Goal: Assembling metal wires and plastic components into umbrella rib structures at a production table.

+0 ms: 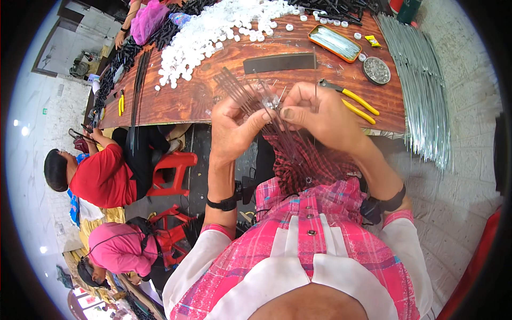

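Observation:
My left hand [234, 127] is closed around a fanned bundle of thin dark metal ribs [230, 84], which slants across my lap above the table's near edge. Beside the left thumb, where the ribs meet, sits a small clear-and-silvery hub-like piece [271, 102]; its details are too fine to tell. My right hand [332, 118] has thumb and fingers pinched close to this piece. A single thin rib [315, 80] stands up from among the right fingers. A red-and-black checked cloth [298, 165] lies under both hands.
On the wooden table [213, 109] lie a dark flat bar [280, 63], yellow-handled pliers [358, 101], an orange-rimmed tin [335, 44] of thin wires, a round tin [376, 70] and many white plastic rings [186, 56]. Long silvery rods [418, 80] hang off the right. Two people [104, 176] sit at left.

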Action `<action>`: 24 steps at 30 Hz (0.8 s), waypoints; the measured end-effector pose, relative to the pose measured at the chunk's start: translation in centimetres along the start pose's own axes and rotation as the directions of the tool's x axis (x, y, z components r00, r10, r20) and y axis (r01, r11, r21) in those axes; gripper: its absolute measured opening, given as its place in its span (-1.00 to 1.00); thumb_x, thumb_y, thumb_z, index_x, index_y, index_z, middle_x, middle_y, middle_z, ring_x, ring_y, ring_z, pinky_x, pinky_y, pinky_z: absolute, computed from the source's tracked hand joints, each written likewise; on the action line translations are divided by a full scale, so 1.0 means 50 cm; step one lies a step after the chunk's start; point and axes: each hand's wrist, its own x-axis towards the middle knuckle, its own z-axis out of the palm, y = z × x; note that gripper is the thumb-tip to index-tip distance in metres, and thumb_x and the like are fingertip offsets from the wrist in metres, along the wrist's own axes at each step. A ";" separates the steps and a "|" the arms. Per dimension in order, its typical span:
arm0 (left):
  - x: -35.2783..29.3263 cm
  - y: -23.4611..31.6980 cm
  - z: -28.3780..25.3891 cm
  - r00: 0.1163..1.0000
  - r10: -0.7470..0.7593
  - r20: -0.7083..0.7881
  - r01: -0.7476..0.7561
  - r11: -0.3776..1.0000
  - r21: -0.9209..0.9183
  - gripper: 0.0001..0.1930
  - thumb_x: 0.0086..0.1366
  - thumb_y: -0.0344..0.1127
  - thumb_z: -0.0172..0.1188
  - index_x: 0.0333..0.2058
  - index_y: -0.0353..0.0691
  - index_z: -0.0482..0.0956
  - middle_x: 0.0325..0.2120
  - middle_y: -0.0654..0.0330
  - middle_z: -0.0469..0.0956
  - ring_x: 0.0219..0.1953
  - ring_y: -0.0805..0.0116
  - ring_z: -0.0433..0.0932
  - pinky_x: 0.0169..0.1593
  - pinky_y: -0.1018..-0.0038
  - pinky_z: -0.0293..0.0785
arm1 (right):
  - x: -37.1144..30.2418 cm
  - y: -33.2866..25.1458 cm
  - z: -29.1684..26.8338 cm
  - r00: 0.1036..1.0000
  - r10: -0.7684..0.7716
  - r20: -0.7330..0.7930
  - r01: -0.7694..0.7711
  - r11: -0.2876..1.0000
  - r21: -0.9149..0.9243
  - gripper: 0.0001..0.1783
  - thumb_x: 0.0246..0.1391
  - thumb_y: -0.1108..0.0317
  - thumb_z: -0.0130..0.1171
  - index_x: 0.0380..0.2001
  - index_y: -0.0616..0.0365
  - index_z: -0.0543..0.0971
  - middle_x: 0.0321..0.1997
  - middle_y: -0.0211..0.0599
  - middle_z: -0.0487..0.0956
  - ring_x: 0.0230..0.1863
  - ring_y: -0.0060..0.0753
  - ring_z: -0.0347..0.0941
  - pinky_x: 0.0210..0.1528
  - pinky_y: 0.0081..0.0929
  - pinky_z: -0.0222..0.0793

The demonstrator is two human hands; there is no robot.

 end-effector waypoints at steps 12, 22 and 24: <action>0.009 -0.019 -0.011 0.998 0.000 0.060 0.008 0.990 -0.139 -0.60 0.03 -0.58 0.32 -0.09 -0.42 0.53 -0.23 0.09 0.62 -0.24 0.41 0.60 -0.14 0.48 0.55 | -0.002 -0.009 -0.028 0.985 0.113 0.134 -0.129 0.985 0.116 -0.85 0.11 0.41 0.19 -0.35 0.28 0.50 -0.43 -0.36 0.55 -0.46 -0.64 0.43 -0.37 -0.66 0.39; 0.006 -0.010 -0.004 1.000 -0.006 0.026 0.006 1.000 0.002 -0.58 0.04 -0.56 0.36 -0.08 -0.42 0.52 -0.22 0.07 0.61 -0.21 0.37 0.60 -0.13 0.48 0.56 | 0.020 -0.028 -0.061 0.968 0.044 0.246 0.015 0.973 -0.232 -0.82 0.03 0.39 0.24 -0.33 0.26 0.55 -0.42 -0.44 0.56 -0.41 -0.66 0.42 -0.34 -0.63 0.36; 0.008 -0.008 -0.005 1.000 -0.006 0.028 0.006 1.000 0.021 -0.58 0.04 -0.57 0.35 -0.08 -0.43 0.52 -0.21 0.06 0.61 -0.20 0.38 0.60 -0.12 0.48 0.56 | 0.018 -0.036 -0.057 0.978 0.026 0.208 0.034 0.960 -0.279 -0.80 0.01 0.37 0.27 -0.32 0.26 0.56 -0.41 -0.46 0.56 -0.39 -0.67 0.41 -0.32 -0.63 0.34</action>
